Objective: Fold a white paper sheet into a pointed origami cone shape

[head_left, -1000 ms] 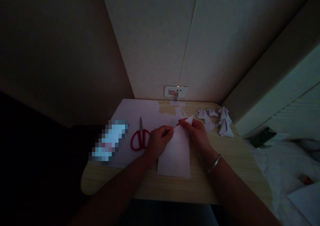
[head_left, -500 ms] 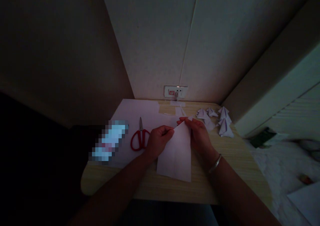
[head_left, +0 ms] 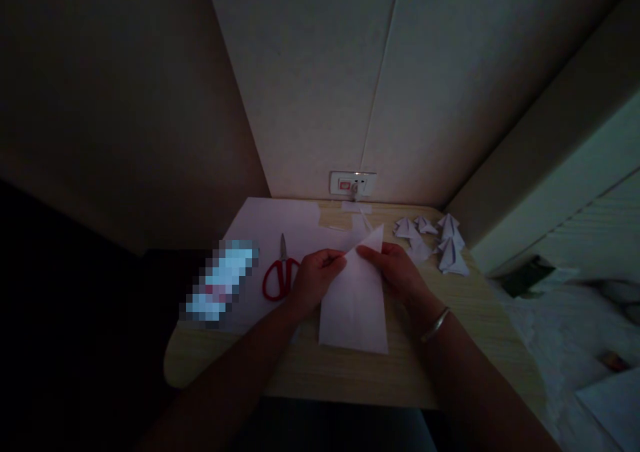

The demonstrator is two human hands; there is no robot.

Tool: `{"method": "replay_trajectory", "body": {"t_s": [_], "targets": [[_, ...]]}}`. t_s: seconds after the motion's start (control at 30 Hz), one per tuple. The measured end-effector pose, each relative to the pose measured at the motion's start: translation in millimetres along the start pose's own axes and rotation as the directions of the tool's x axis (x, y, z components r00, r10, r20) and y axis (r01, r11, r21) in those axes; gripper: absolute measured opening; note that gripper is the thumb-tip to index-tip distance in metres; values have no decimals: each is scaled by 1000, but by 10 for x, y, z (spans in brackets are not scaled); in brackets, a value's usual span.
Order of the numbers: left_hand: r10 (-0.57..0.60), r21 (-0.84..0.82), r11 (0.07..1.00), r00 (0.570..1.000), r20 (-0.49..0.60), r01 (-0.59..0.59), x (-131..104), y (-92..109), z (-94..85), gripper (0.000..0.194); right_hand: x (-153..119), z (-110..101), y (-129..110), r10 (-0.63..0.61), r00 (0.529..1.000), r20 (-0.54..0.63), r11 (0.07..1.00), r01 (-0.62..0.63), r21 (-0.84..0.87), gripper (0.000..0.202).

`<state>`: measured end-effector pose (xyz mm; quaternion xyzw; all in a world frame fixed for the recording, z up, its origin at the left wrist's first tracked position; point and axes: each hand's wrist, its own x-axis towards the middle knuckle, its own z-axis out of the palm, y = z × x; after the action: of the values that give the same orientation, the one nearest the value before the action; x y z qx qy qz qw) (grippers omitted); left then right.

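A white sheet of paper [head_left: 354, 305] with a slanted, pointed top edge is held over the small wooden table. My left hand [head_left: 317, 279] pinches its upper left edge. Fingers of my right hand [head_left: 395, 265] grip the paper near the pointed top, with the index finger lying on its front face. Part of the right fingers is hidden behind the paper. Red-handled scissors [head_left: 283, 275] lie just left of my left hand, on larger white paper [head_left: 250, 229].
A phone with a blurred screen [head_left: 223, 282] lies at the left. Several folded paper shapes [head_left: 451, 255] stand at the table's [head_left: 470, 325] back right. Paper strips [head_left: 357, 208] lie near the wall socket [head_left: 353, 183]. More paper [head_left: 613, 402] is at the far right, off the table.
My right index finger has come down onto the paper's front near the top edge. The paper's lower end has shifted slightly right and up, and its pointed top shows more.
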<state>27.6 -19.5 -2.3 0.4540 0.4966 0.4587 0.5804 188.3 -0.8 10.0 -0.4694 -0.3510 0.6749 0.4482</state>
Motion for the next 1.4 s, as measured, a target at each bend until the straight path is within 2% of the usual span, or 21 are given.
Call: {"method": "replay_trajectory", "body": {"t_s": [0.1,0.2,0.3,0.43,0.53,0.67,0.8,0.9,1.13,1.3,1.4], "targets": [[-23,-70,997,995,102,30,4,-10,-4,22,14,-59,-23,-56,994,-89,998,58,17,26],[-18,-131,991,991,134,36,10,-13,-11,21,32,-123,-53,-77,992,-104,997,77,-4,26],[-38,-204,977,995,92,56,3,25,-25,22,49,-156,-71,-86,987,-134,996,88,9,25],[-80,-262,963,997,-24,71,-11,88,-44,26,69,-156,-81,-128,970,-205,990,136,28,26],[-23,-185,982,1000,9,24,2,69,-50,29,63,-130,-69,-137,975,-173,990,143,18,27],[5,-45,999,997,79,-1,44,-12,-58,20,49,-132,-67,-120,987,-107,993,119,-19,26],[-11,-50,999,997,81,15,66,-47,-75,19,70,-188,-109,-174,965,-198,981,187,45,23],[-32,-43,998,995,92,36,55,-34,-75,19,74,-183,-129,-167,957,-238,976,195,100,24],[-46,58,998,991,122,39,22,0,-37,14,4,-67,-73,-76,997,-20,997,76,-12,25],[-100,58,994,966,237,88,11,-22,-51,12,7,-110,-79,-84,995,-51,997,84,-2,26],[-103,96,992,963,250,81,10,-35,-83,14,20,-125,-95,-110,989,-98,992,115,51,23]]}}
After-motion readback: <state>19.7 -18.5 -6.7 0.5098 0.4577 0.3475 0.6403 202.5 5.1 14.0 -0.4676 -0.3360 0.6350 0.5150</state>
